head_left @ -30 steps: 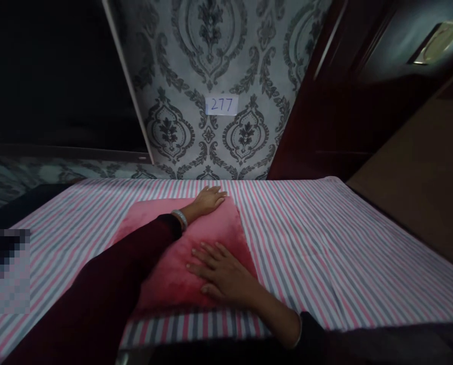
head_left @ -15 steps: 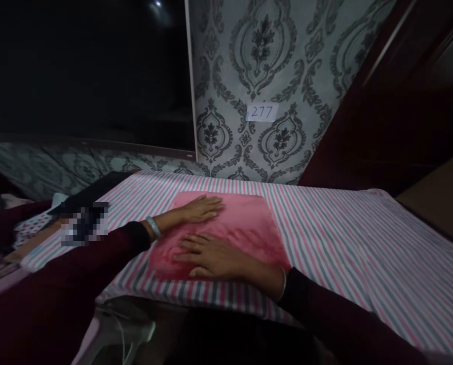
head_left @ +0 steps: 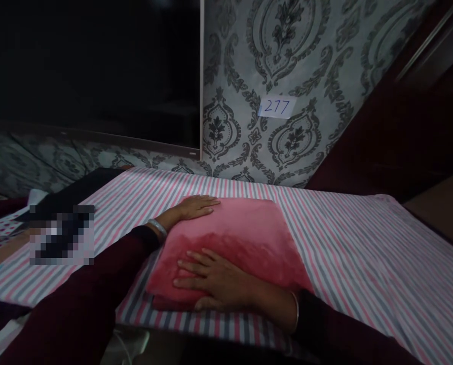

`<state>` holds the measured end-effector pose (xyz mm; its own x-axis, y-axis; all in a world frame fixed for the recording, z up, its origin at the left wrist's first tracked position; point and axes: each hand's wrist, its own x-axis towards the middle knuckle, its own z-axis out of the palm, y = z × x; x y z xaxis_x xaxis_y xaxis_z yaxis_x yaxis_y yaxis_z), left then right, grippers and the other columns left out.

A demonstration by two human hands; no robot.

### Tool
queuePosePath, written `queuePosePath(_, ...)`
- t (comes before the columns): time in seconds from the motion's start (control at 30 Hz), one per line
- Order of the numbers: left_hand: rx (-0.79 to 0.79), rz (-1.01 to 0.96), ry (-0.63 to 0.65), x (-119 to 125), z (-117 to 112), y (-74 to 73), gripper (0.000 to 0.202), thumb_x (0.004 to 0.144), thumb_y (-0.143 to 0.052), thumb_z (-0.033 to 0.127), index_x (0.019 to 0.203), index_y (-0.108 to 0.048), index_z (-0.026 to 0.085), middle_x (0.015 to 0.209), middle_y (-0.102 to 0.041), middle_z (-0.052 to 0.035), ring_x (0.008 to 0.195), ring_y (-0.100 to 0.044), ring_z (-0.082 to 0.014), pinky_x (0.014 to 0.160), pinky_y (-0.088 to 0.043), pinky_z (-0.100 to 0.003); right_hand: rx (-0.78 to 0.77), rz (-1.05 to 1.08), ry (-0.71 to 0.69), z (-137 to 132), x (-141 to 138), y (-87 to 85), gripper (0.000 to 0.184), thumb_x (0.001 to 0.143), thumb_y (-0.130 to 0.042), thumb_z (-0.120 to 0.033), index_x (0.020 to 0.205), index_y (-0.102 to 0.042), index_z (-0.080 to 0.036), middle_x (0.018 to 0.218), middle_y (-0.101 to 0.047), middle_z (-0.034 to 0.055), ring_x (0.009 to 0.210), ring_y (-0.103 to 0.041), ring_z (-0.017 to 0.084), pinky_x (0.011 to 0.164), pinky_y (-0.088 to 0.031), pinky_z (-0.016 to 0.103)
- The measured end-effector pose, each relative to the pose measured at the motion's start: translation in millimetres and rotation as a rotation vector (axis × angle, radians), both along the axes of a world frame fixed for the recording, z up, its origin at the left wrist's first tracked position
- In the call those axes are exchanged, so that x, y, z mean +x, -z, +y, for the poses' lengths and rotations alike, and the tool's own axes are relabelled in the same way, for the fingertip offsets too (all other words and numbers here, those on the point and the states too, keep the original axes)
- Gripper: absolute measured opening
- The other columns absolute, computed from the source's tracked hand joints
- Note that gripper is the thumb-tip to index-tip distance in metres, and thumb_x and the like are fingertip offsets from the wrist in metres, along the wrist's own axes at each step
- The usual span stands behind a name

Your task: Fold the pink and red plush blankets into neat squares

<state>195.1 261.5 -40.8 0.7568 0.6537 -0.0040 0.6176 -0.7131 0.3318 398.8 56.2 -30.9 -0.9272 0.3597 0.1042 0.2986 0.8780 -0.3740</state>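
Observation:
A folded pink-and-red plush cloth lies flat on the striped sheet. Its far part looks smooth and pale pink, while the near part is darker red with ruffled pile. My left hand rests palm down at its far left corner, fingers stretched to the right. Closer to me, my right hand lies on the dark red part with its fingers spread and pointing left. Both hands press on the cloth's surface and grasp nothing. Layered folds show along the cloth's near left edge.
A large dark screen hangs above the table at left. A paper marked 277 is stuck on the patterned wall. Dark fabric and a blurred-out object lie at left. A brown panel stands at right.
The view has shifted, so the cloth appears larger and lower. My left hand sits slightly nearer the cloth's far left corner. My right hand stays spread on the near part.

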Motion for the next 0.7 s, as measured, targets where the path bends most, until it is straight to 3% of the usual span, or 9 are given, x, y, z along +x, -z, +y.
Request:
queuePosePath(0.07,-0.036,-0.012,-0.032,-2,10,1.4,0.063,0.101,-0.029,0.066,0.156,-0.040,0.037,0.163,-0.039,0.0010,0.154,-0.027,-0.0227,0.127,-0.017,-0.044,-0.007,-0.001,0.006,0,0,1.2,0.060,0.104,-0.043,-0.057,0.159,-0.034,-0.032,0.168,-0.028,0.0012,0.158,-0.010,0.021,0.129,-0.009,0.048)
queuePosePath(0.2,-0.048,0.070,-0.147,-2,29,4.5,0.060,0.102,-0.025,0.059,0.154,-0.043,0.034,0.165,-0.034,-0.0019,0.157,-0.018,-0.0283,0.125,-0.014,-0.056,0.034,-0.011,0.022,0,0,1.8,0.060,0.104,-0.040,-0.059,0.158,-0.034,-0.035,0.168,-0.027,-0.0028,0.158,-0.009,0.018,0.129,-0.005,0.042)
queuePosePath(0.33,0.059,0.141,-0.290,-2,36,2.1,0.056,0.104,-0.023,0.049,0.148,-0.052,0.030,0.164,-0.037,-0.0065,0.155,-0.025,-0.0314,0.121,-0.022,-0.063,0.082,-0.011,0.002,1,-1,2.6,0.059,0.105,-0.043,-0.055,0.158,-0.036,-0.032,0.167,-0.032,-0.0002,0.158,-0.009,0.018,0.129,-0.007,0.043)
queuePosePath(0.4,0.134,0.156,-0.360,-5,32,-4.4,0.055,0.104,-0.025,0.046,0.146,-0.055,0.026,0.162,-0.040,-0.0098,0.155,-0.024,-0.0329,0.121,-0.017,-0.066,0.084,-0.017,0.007,2,0,4.1,0.059,0.105,-0.044,-0.054,0.157,-0.037,-0.030,0.166,-0.032,0.0017,0.157,-0.010,0.018,0.129,-0.008,0.045)
queuePosePath(0.47,0.235,0.138,-0.400,-10,21,-14.5,0.055,0.103,-0.029,0.044,0.144,-0.056,0.019,0.162,-0.040,-0.0142,0.155,-0.022,-0.0347,0.122,-0.008,-0.067,0.077,-0.029,0.016,1,1,4.5,0.059,0.105,-0.044,-0.054,0.158,-0.036,-0.028,0.167,-0.031,0.0028,0.157,-0.011,0.020,0.128,-0.010,0.048)
queuePosePath(0.53,0.318,0.107,-0.400,-15,3,-26.1,0.056,0.103,-0.030,0.043,0.145,-0.055,0.015,0.161,-0.041,-0.0157,0.155,-0.023,-0.0331,0.124,-0.006,-0.062,0.072,-0.031,0.010,0,0,1.1,0.061,0.105,-0.044,-0.054,0.159,-0.033,-0.028,0.168,-0.028,0.0036,0.157,-0.011,0.021,0.128,-0.010,0.051)
queuePosePath(0.6,0.309,0.065,-0.305,-20,-22,-35.6,0.057,0.104,-0.028,0.045,0.147,-0.053,0.017,0.159,-0.044,-0.0122,0.153,-0.029,-0.0286,0.126,-0.015,-0.052,0.073,-0.012,-0.013,-3,-5,-6.6,0.064,0.105,-0.043,-0.056,0.160,-0.031,-0.027,0.168,-0.028,0.0047,0.157,-0.012,0.022,0.128,-0.010,0.051)
queuePosePath(0.7,0.147,-0.026,-0.088,-25,-66,-38.5,0.058,0.105,-0.023,0.051,0.152,-0.048,0.026,0.160,-0.045,-0.0038,0.153,-0.029,-0.0214,0.126,-0.021,-0.042,0.097,0.018,-0.076,-7,-22,-18.2,0.064,0.105,-0.042,-0.056,0.160,-0.030,-0.026,0.167,-0.030,0.0052,0.157,-0.013,0.021,0.128,-0.012,0.048)
